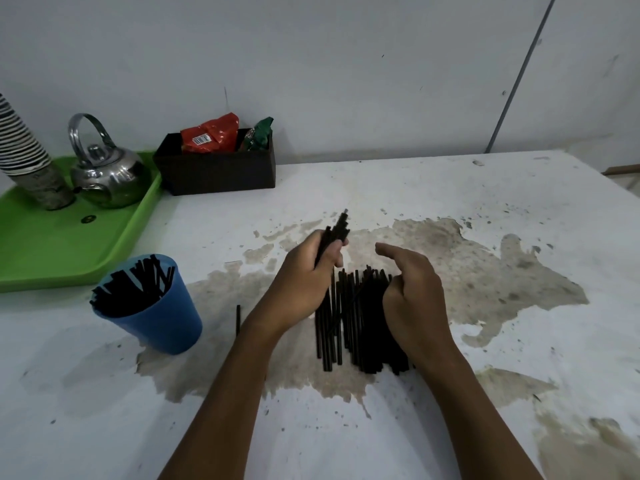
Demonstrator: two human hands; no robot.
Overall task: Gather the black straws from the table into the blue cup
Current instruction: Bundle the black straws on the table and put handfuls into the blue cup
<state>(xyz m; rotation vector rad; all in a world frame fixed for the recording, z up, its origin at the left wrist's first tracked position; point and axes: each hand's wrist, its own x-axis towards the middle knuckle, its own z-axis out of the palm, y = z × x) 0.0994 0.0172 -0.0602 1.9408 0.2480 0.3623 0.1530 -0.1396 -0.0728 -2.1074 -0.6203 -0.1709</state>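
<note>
at the middle of the bench (450,188), on a worn patch where the white coating has flaked to brown, lies a pile of black straws (360,327), packed side by side with their lengths running toward the back edge. the left hand (304,275) is raised just above the pile's far left end and grips a small bundle of straws (334,233), whose tips poke up past the thumb. the right hand (412,292) hovers over the pile's right side, hiding part of it, its forefinger stretched out toward the left hand and its other fingers loosely bent, holding nothing. one stray straw (238,318) lies apart on the bench, just left of the left wrist. further left, near the front left of the bench, stands the blue cup (162,320), already bristling with straws that lean against its rim. behind it, at the back left corner, a green tray (69,251) carries a steel kettle (107,174) and a tilted stack of paper cups (24,154). beside the tray, against the back edge, a dark box (214,171) holds a red packet (211,133) with a barcode sticker, its print too small to read, and a green packet (258,135).
</note>
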